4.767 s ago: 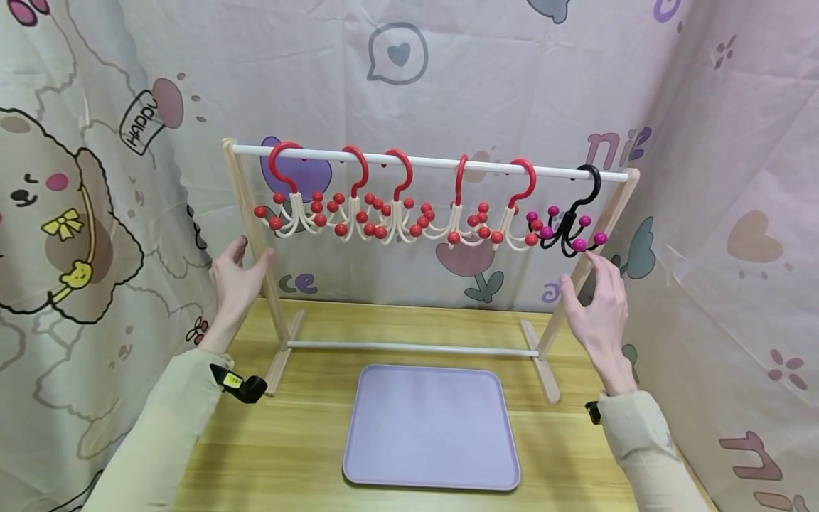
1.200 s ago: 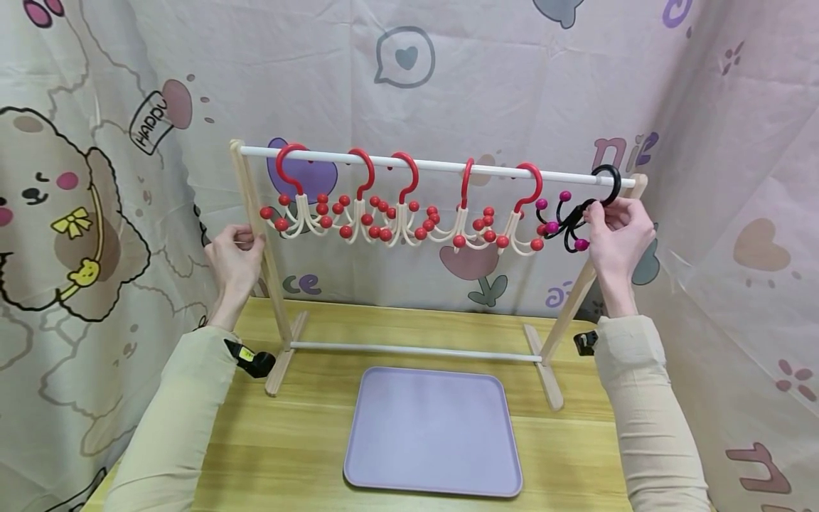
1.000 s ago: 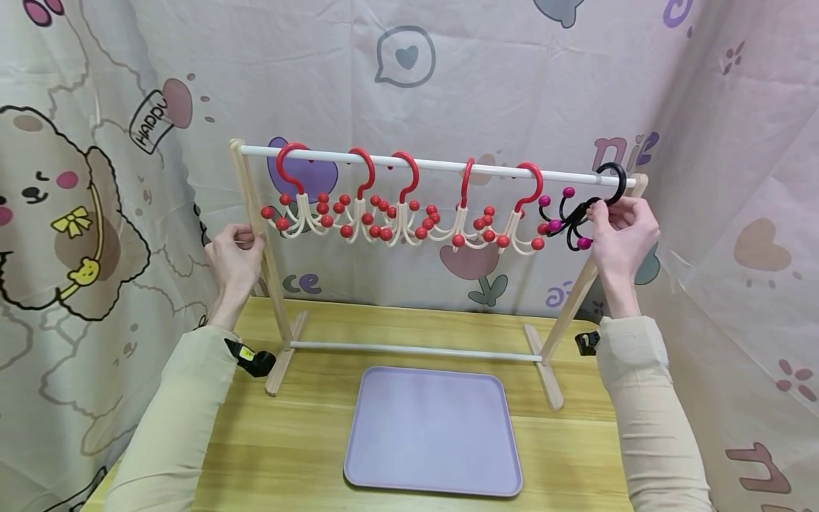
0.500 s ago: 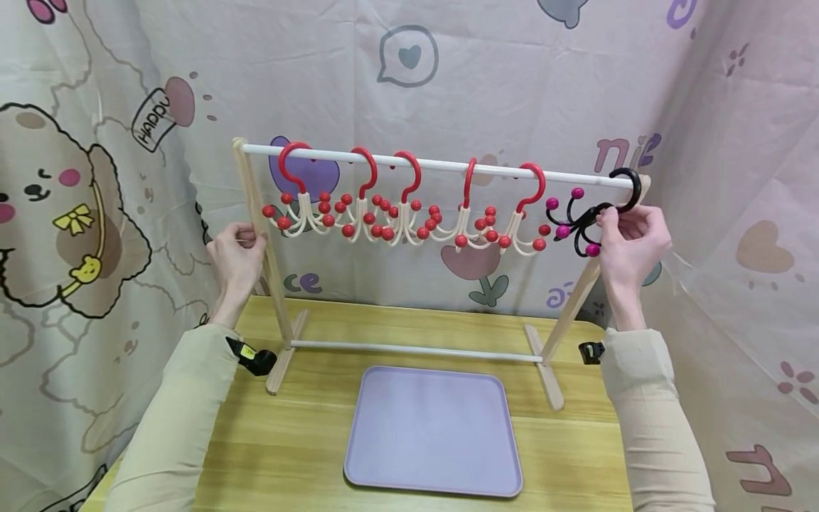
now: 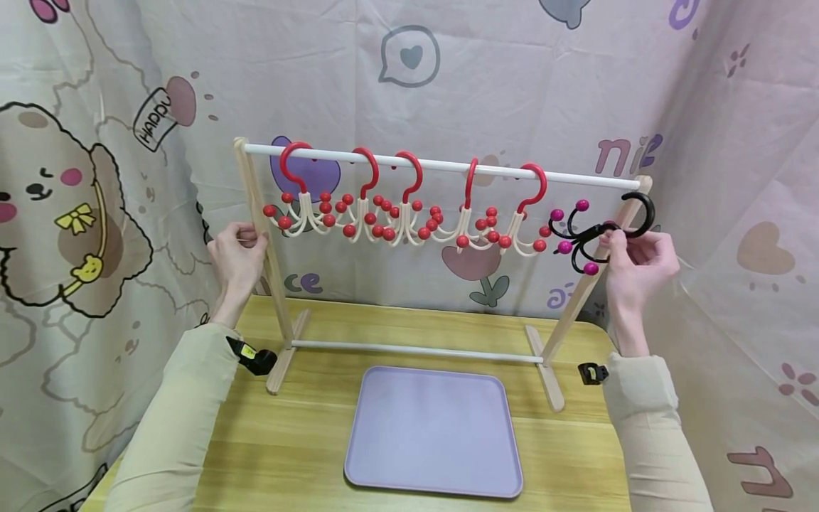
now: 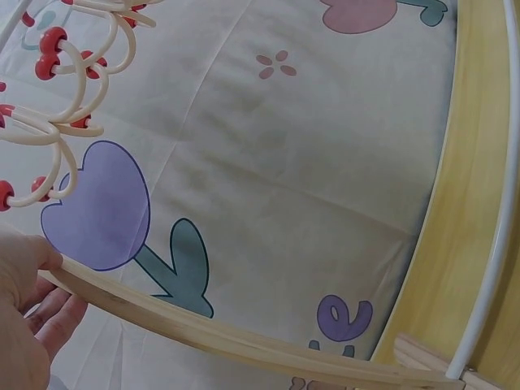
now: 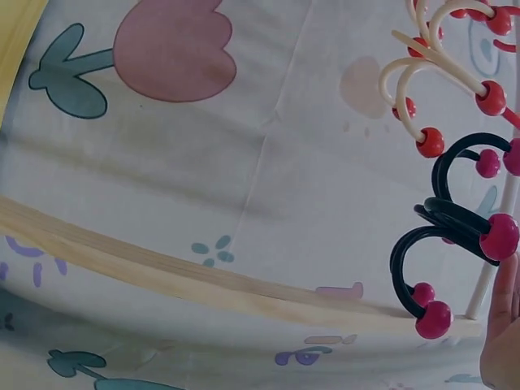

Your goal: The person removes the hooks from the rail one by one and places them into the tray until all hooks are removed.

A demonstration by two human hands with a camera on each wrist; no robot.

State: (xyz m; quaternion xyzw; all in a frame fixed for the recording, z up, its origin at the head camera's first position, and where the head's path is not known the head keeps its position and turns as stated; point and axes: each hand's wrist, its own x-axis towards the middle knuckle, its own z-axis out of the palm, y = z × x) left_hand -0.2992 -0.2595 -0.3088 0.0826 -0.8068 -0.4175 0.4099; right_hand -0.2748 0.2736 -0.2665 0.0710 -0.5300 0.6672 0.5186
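Observation:
My right hand pinches a black multi-arm hook hanger with magenta ball tips. Its curved hook lies just below the right end of the white top rod, apart from it, in front of the right post. In the right wrist view, the black hanger partly hides my right hand. At the other side, my left hand grips the left wooden post of the rack; the left wrist view has thumb and fingers of that hand around the post.
Several cream hangers with red hooks and red balls hang along the top rod. A lilac tray lies on the wooden table in front of the rack's lower bar. Patterned curtains stand close behind and at both sides.
My right hand took hold of the black hanger, slid it right and brought it off the rod, then lower. My left hand went from open beside the post to gripping it.

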